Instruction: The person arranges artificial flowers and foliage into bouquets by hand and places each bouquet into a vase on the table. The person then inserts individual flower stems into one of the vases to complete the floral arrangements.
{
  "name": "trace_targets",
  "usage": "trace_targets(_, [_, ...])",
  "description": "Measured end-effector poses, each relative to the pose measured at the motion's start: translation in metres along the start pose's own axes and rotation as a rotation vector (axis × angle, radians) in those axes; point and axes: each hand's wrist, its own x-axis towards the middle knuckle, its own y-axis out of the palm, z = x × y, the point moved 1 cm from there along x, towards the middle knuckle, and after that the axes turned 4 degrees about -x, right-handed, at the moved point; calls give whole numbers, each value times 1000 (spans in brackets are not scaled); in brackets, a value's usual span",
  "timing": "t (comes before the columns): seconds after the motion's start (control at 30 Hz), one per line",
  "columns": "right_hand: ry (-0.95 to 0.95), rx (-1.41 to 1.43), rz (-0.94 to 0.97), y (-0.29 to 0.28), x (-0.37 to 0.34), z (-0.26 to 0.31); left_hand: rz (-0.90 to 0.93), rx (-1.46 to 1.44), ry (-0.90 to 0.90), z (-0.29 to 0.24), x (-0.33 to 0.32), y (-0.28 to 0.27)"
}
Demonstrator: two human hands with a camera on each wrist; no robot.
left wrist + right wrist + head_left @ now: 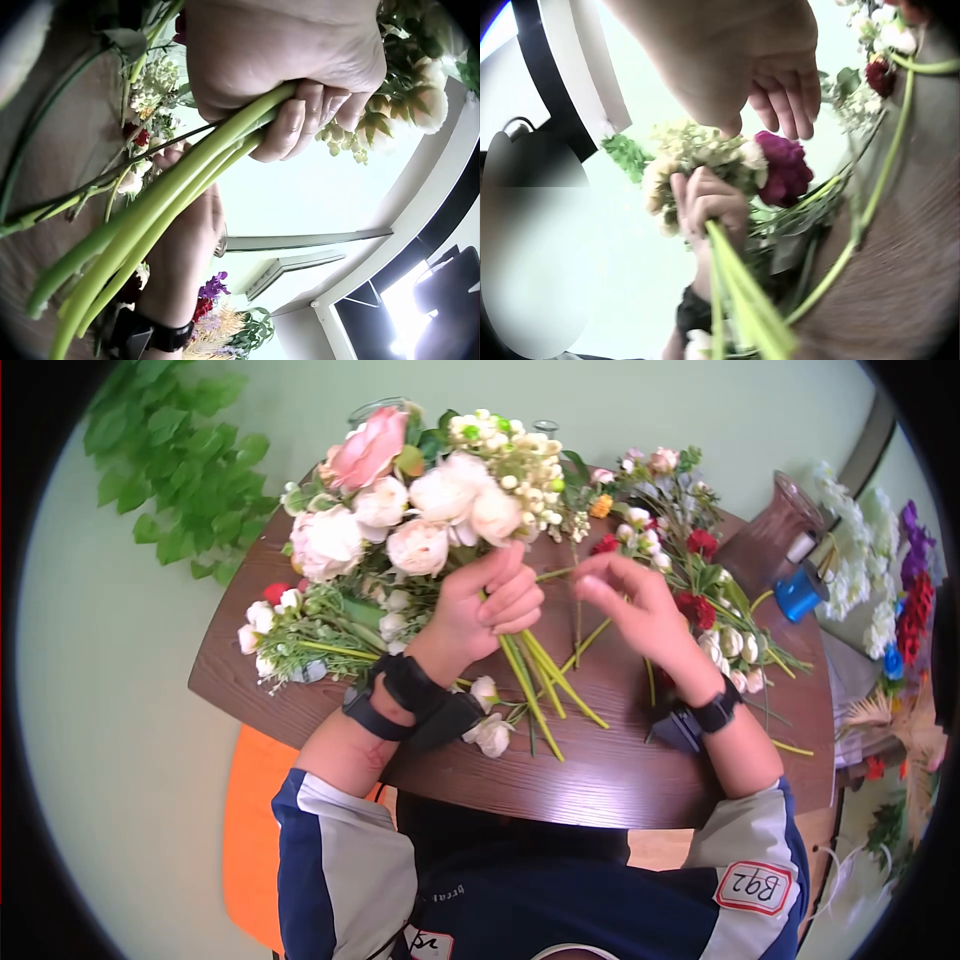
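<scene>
My left hand (487, 603) grips a bundle of green flower stems (540, 685) with its fingers curled round them. Above the fist spreads a bouquet of pale pink and cream flowers (440, 495), with a larger pink bloom (372, 450) and white berry sprigs (515, 455). The left wrist view shows the thick stems (169, 202) running down out of the fist. To the right of the bouquet, my right hand (640, 605) hovers over the table with loosely bent fingers and nothing in them. In the right wrist view its fingers (786, 101) hang above a dark magenta bloom (784, 169).
On the brown table (600, 790), white flowers with greenery (330, 625) lie at left and red and white flowers (735, 645) at right. A brownish glass vase (770, 535) and a blue spool (800, 595) stand at the right edge. An orange chair (250, 840) is at lower left.
</scene>
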Motion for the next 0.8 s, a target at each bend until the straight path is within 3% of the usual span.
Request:
trace_targets(0.03, [1, 125, 115, 7, -5, 9, -9, 6, 10, 0, 0, 2])
trace_targets(0.1, [198, 380, 370, 22, -20, 30, -14, 35, -27, 0, 0, 3])
trace_targets(0.23, [371, 610, 484, 40, -27, 18, 127, -21, -115, 11, 1, 11])
trace_targets(0.27, [367, 613, 492, 42, -28, 22, 80, 11, -155, 15, 0, 14])
trace_targets(0.37, [311, 760, 489, 42, -30, 31, 149, 341, 10, 37, 3, 14])
trace_targets(0.43, [353, 751, 730, 40, -32, 17, 78, 374, 7, 35, 1, 14])
trace_targets(0.5, [390, 714, 700, 38, -32, 21, 37, 598, -11, 31, 6, 26])
trace_targets(0.57, [521, 964, 719, 38, -29, 15, 7, 703, 58, 26, 5, 16])
trace_targets(0.77, [421, 823, 513, 40, -30, 13, -194, 814, 47, 27, 0, 0])
trace_targets(0.8, [340, 755, 466, 40, -30, 12, -202, 705, 82, 31, -4, -9])
